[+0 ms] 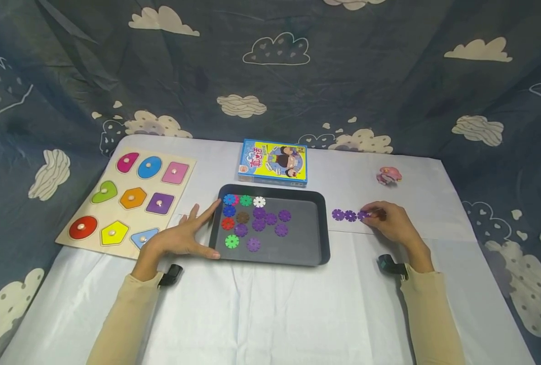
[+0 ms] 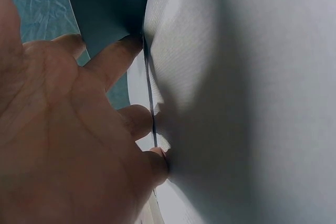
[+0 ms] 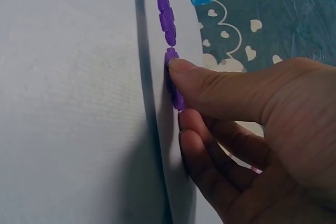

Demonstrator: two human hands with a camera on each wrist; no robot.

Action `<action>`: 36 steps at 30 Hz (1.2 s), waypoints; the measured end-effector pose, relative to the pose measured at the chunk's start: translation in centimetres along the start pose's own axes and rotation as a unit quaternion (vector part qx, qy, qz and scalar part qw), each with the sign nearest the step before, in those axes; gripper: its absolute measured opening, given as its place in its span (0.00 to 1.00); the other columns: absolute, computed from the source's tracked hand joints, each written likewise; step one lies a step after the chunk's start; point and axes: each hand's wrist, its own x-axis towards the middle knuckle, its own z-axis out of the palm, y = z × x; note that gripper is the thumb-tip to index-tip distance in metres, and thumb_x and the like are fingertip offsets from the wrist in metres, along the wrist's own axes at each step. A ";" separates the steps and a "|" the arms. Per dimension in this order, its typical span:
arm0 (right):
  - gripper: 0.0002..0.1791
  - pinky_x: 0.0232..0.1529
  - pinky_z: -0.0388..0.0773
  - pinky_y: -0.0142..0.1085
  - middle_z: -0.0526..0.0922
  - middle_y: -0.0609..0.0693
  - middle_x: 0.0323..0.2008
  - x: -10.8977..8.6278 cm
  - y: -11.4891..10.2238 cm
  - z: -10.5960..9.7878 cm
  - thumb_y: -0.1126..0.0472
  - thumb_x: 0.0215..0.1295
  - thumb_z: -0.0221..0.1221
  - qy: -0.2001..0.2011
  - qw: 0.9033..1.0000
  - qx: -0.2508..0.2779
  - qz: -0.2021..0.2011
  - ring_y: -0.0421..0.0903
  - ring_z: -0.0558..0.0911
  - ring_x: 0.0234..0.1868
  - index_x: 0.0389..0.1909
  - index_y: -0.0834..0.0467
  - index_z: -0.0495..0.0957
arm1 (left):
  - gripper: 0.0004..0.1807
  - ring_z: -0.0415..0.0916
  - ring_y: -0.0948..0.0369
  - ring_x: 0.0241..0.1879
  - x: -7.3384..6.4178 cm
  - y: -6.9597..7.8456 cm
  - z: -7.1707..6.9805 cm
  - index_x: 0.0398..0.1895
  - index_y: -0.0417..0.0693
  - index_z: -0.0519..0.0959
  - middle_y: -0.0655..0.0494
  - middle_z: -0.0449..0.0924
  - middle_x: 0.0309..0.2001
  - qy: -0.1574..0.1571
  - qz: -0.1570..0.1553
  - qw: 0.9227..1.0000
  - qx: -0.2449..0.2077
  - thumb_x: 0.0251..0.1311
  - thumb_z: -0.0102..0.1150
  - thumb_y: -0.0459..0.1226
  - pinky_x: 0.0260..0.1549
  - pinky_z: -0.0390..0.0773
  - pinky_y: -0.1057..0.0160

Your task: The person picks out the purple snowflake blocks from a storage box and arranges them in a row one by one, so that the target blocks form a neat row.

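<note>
My left hand rests against the left side of a dark grey baking tray. Its fingers are spread, with the index finger near the upper left corner and the thumb at the lower left one. Inside the tray lie several flower-shaped plastic discs, among them a white disc, a brown disc and a purple disc. Right of the tray, my right hand pinches a purple notched disc with the thumb on top. That disc ends a row beside two other purple discs on the white cloth.
A wooden shape puzzle board with knobbed pieces lies to the left. Behind the tray is a blue and yellow box. A small pink toy sits beyond my right hand. The dark cloud-patterned cloth rises behind the table.
</note>
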 end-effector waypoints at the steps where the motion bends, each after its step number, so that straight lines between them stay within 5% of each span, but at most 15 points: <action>1: 0.17 0.50 0.78 0.52 0.83 0.60 0.43 0.0 0.0 0.0 0.63 0.66 0.65 -0.002 1.000 -0.001 0.002 0.55 0.79 0.44 0.55 0.62 0.80 | 0.70 0.19 0.31 0.76 0.0 0.0 0.0 0.78 0.82 0.32 0.36 0.22 0.80 0.000 0.000 1.000 0.000 0.42 0.78 0.59 0.69 0.28 0.25; 10: 0.18 0.56 0.78 0.59 0.83 0.63 0.49 -0.2 -1.3 -0.6 0.62 0.66 0.64 -0.006 1.000 0.008 -0.004 0.63 0.81 0.52 0.55 0.63 0.79 | 0.71 0.18 0.32 0.76 -0.1 0.1 0.0 0.79 0.80 0.31 0.35 0.22 0.80 -0.004 0.002 1.000 -0.003 0.42 0.78 0.59 0.69 0.28 0.25; 20: 0.15 0.52 0.82 0.58 0.85 0.62 0.47 0.7 -5.0 -0.9 0.67 0.63 0.66 -0.004 0.994 0.022 -0.108 0.59 0.84 0.46 0.50 0.63 0.82 | 0.71 0.18 0.35 0.77 0.0 0.0 -0.1 0.79 0.80 0.32 0.37 0.24 0.80 0.000 0.002 1.000 0.004 0.42 0.78 0.58 0.70 0.26 0.27; 31: 0.14 0.50 0.84 0.51 0.87 0.57 0.43 2.9 -9.5 -0.9 0.68 0.60 0.68 -0.064 0.972 0.021 -0.224 0.53 0.86 0.41 0.47 0.63 0.84 | 0.71 0.18 0.36 0.77 0.0 0.1 -0.2 0.79 0.79 0.32 0.37 0.24 0.80 0.000 0.007 1.000 0.006 0.42 0.78 0.59 0.71 0.25 0.28; 36: 0.14 0.50 0.84 0.50 0.88 0.56 0.42 4.1 -11.4 -0.5 0.68 0.61 0.68 -0.120 0.964 0.007 -0.237 0.52 0.87 0.43 0.48 0.63 0.83 | 0.71 0.18 0.34 0.77 -0.1 0.1 -0.2 0.80 0.77 0.32 0.37 0.25 0.80 -0.002 0.005 1.000 0.005 0.42 0.78 0.60 0.70 0.26 0.28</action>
